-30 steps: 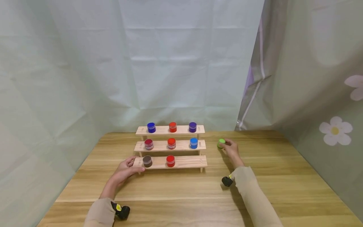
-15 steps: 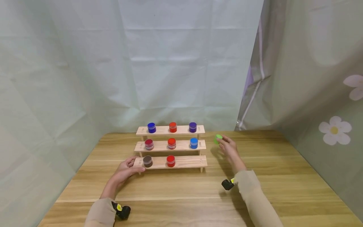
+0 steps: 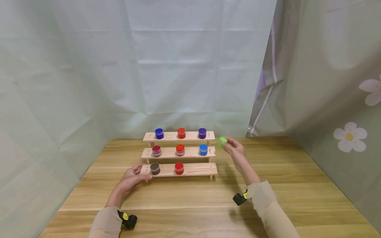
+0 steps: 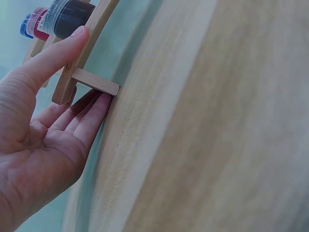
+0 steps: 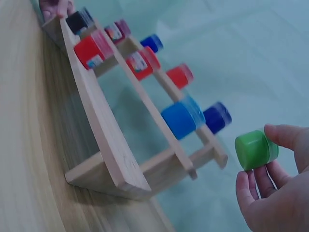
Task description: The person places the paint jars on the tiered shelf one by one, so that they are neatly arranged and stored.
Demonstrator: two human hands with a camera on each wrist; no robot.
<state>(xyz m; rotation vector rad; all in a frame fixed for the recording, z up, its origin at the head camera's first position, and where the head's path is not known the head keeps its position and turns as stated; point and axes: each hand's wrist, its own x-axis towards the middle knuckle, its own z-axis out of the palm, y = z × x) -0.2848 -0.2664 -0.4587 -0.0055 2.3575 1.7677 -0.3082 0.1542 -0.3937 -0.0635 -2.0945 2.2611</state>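
A light wooden three-tier rack (image 3: pixel 197 169) stands on the table with small paint jars along its shelves. My left hand (image 3: pixel 130 178) grips the left end of the lowest shelf; in the left wrist view the thumb lies over the shelf edge and the fingers reach below, by the leg. Between the thumb and fingers of my right hand (image 3: pixel 236 152) is a green paint jar (image 5: pixel 255 150), held in the air just right of the rack. On the lowest shelf sit a dark brown jar (image 3: pixel 155 168) and a red jar (image 3: pixel 179 168), with bare wood to their right.
The middle shelf bears a crimson jar (image 3: pixel 156 151), a red one and a light blue jar (image 3: pixel 203 149). Dark blue, red and purple jars (image 3: pixel 202 133) line the top shelf. Pale curtains (image 3: pixel 178 66) hang close behind the table (image 3: pixel 184 205).
My right hand has lifted the green jar off the table and carried it left toward the rack, tilting it. My left hand keeps its grip on the rack.
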